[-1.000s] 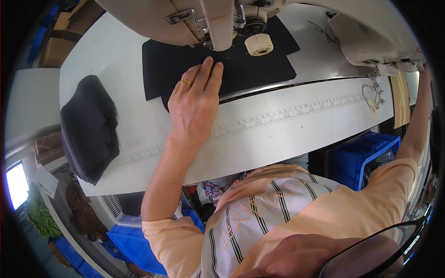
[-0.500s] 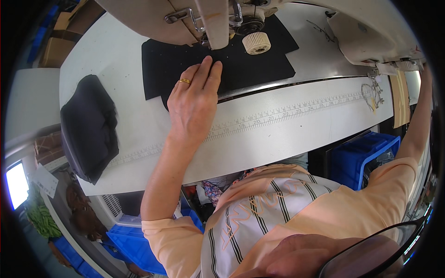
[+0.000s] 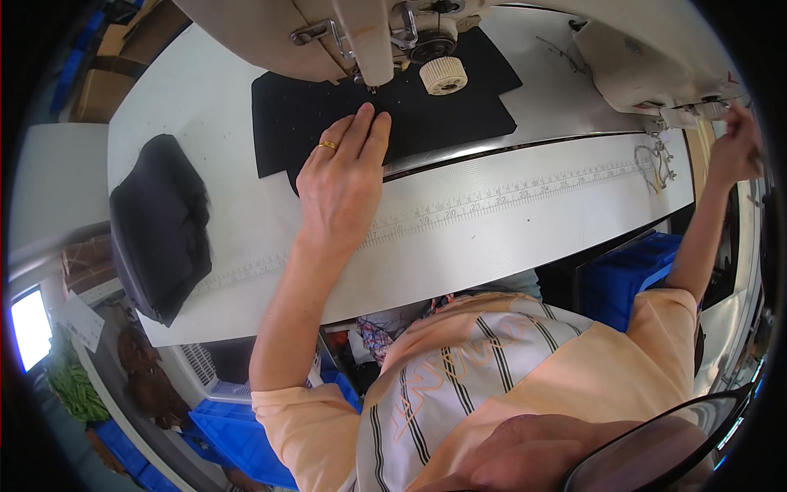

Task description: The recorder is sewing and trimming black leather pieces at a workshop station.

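Note:
A black fabric piece with a stepped outline lies flat under the head of a sewing machine. My left hand, with a gold ring on one finger, rests on its near edge, fingers stretched out just short of the presser foot. My right hand is raised at the far right, close to the right end of the machine. Its fingers look partly bent and blurred, and I cannot see anything clearly held in it. A folded black fabric bundle sits on the table's left side.
The white table has a ruler scale along its front. Thin wire pieces lie near its right end. A ribbed white knob hangs beside the needle area. Blue crates stand below, one at right and one at left.
My right hand has come away from the machine's right end at the picture's edge and into fuller view, its elbow drawn in. My left hand stays in place on the fabric.

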The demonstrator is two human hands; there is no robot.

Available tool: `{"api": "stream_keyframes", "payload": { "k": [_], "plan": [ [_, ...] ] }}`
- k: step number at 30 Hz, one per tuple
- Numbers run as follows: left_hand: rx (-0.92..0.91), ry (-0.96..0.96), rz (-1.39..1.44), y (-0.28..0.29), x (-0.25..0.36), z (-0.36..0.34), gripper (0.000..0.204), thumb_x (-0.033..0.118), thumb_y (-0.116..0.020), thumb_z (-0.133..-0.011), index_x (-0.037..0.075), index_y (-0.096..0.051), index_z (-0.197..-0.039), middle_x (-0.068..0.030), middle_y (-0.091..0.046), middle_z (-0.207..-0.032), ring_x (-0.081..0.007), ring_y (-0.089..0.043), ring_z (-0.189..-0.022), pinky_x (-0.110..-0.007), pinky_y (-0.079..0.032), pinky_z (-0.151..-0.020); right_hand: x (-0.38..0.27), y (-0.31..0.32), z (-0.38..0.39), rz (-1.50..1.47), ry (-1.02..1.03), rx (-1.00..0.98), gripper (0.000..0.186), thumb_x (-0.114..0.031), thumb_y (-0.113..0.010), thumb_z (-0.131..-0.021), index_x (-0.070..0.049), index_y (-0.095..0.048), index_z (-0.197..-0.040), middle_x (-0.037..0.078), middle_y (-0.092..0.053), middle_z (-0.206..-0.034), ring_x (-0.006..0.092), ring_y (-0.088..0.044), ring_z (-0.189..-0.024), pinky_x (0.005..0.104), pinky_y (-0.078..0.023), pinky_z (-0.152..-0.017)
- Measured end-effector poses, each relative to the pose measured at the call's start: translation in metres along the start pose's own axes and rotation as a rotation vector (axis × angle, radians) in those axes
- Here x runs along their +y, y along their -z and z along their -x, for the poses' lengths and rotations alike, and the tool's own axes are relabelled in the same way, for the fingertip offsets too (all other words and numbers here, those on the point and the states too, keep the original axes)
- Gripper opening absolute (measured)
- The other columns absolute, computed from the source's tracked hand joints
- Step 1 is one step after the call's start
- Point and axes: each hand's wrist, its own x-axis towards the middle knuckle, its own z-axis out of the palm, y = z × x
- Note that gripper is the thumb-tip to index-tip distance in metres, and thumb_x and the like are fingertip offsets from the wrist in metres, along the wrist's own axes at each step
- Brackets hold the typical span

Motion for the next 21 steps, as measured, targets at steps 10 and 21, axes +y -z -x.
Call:
{"api": "stream_keyframes", "payload": {
  "k": [10, 21],
  "plan": [
    [-0.004, 0.024, 0.020, -0.002, -0.004, -0.004, 0.037, -0.002, -0.064, -0.065, 0.005, -0.068, -0.101, -0.0066, -0.067, -0.108, -0.0197, -0.062, -0.098, -0.028, -0.053, -0.082, -0.069, -0.098, 0.096, -0.131, -0.285, -0.896, 0.024, 0.001, -0.058, -0.084, -0.001, -0.066, -0.107, 0.011, -0.070, -0.090, 0.0170, -0.067, -0.084, 0.0247, -0.051, -0.076],
    [-0.038, 0.040, 0.021, -0.004, -0.005, -0.004, 0.045, -0.003, -0.066, -0.064, 0.004, -0.065, -0.109, -0.0075, -0.065, -0.115, -0.0218, -0.060, -0.106, -0.031, -0.051, -0.087, -0.068, -0.097, 0.099, -0.087, -0.257, -0.871, 0.019, -0.008, -0.059, -0.089, -0.001, -0.067, -0.105, 0.009, -0.069, -0.090, 0.0136, -0.064, -0.081, 0.0237, -0.049, -0.075]
  ]
}}
